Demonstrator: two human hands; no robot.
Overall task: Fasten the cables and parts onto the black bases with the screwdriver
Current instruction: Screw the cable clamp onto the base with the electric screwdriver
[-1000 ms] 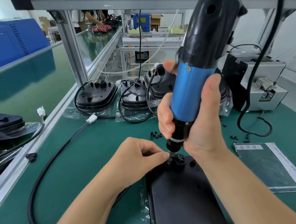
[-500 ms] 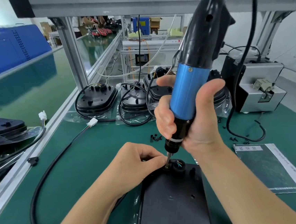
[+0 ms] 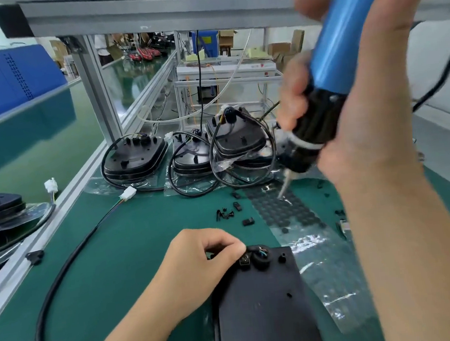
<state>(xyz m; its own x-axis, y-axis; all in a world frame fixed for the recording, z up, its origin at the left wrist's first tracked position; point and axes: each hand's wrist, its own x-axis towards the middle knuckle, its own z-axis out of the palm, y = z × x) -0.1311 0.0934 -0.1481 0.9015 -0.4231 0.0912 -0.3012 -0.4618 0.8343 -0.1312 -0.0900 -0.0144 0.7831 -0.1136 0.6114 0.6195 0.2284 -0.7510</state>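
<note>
blue machine [image 3: 11, 78] far left | cardboard boxes [image 3: 278, 48] behind bench

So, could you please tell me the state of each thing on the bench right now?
Screwdriver: lifted clear of the base, tilted, bit over the mat.
Right hand: grips the screwdriver.
Left hand: fingers curled at the clip on the base's top edge.
Base: flat on the bench.
Cable: looped loose, white plug unconnected.
Screws: loose on the bench.

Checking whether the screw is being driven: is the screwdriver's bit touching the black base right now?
No; the screwdriver is raised in the right hand, well clear of the black base.
</note>
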